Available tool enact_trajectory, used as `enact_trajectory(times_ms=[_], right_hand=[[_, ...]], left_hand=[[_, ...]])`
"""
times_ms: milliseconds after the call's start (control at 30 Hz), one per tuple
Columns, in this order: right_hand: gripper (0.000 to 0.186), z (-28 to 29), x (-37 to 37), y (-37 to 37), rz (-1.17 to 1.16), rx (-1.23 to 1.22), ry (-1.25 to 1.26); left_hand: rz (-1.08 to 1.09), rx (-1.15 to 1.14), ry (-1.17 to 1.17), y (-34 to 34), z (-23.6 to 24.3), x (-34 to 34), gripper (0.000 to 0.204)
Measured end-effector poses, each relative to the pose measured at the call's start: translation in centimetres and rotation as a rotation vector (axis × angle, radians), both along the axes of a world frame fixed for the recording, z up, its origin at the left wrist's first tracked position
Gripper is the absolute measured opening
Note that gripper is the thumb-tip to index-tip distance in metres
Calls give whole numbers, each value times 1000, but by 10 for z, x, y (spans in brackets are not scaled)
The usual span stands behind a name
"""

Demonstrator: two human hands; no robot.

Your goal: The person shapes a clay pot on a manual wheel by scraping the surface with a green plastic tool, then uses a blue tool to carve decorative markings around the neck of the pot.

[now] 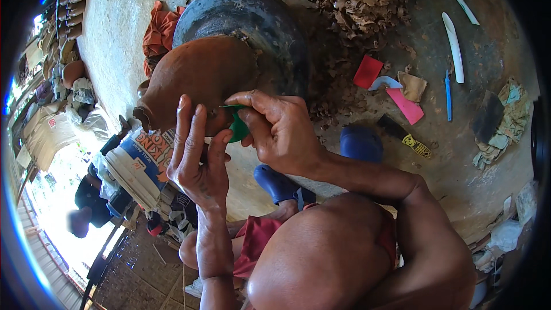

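A brown clay vessel point(198, 72) with a narrow, flared neck at its left end rests over a dark round wheel point(241, 8). My right hand point(284, 129) is closed in a pinch on a thin green scraper point(239, 126), whose edge is at the vessel's near side. My left hand point(198, 163) has its fingers stretched out along the near side of the vessel, by the neck. Its thumb points up beside the scraper; whether it touches the scraper I cannot tell. The part of the clay behind my fingers is hidden.
Clay trimmings point(370, 3) are heaped beyond the wheel. On the floor to the right lie a red piece point(368, 72), a pink piece point(405, 105), a blue tool point(448, 96), a white half-pipe point(453, 46) and a brush point(416, 144). An orange cloth point(162, 28) sits left of the wheel.
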State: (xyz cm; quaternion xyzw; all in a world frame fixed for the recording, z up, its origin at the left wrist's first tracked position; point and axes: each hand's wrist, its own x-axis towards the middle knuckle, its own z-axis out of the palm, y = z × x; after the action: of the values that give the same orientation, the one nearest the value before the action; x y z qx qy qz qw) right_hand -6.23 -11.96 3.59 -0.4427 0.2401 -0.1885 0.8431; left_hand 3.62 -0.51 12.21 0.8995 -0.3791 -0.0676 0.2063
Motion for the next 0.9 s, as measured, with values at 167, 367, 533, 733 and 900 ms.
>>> enact_trajectory(times_ms=[167,367,533,733,900], right_hand=[[24,6,-13,5,-41,-29,-63],[24,6,-12,-2,-142,-363,-339],[22,-9,-23,-7,-203,-48,-9],[15,-61,-17,7,-250,115,293],[12,-75,-35,-53,-711,-369,458]], left_hand=[[14,23,23,0,2,-1,50],[-288,8,-47,5,12,24,37],[-129,-208,163,-17,26,6,23],[20,-208,54,-47,35,2,36],[-30,17,86,-17,41,12,52]])
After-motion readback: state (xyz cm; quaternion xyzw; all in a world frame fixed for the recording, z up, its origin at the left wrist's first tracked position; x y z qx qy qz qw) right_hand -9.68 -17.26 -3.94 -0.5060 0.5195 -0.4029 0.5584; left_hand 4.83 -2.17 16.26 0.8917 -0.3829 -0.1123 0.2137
